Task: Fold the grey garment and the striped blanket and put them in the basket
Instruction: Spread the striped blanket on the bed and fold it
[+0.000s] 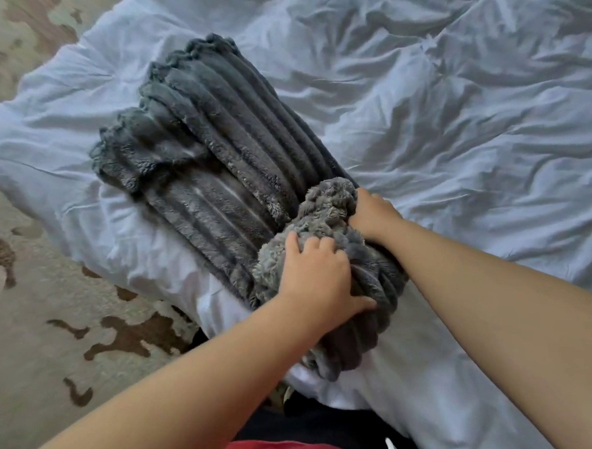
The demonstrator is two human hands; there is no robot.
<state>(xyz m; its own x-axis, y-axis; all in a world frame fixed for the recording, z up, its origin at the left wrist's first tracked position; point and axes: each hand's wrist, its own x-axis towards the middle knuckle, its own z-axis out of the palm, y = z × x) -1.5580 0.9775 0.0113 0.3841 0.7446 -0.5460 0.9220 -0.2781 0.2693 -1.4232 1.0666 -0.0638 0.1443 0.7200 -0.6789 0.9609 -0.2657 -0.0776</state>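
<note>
Striped blanket [223,145], near end under both hands [319,277]

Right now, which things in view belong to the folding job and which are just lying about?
Part of the job:
- striped blanket, folded into a long strip on the bed, near end being rolled
- left hand, pressing on the roll
- right hand, gripping the roll's far side

Just there:
- white duvet
- patterned rug

Neither the grey garment nor the basket is in view.

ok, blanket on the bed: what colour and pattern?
Dark grey, plush blanket with raised lengthwise ribs reading as stripes. Seen in the head view.
</note>
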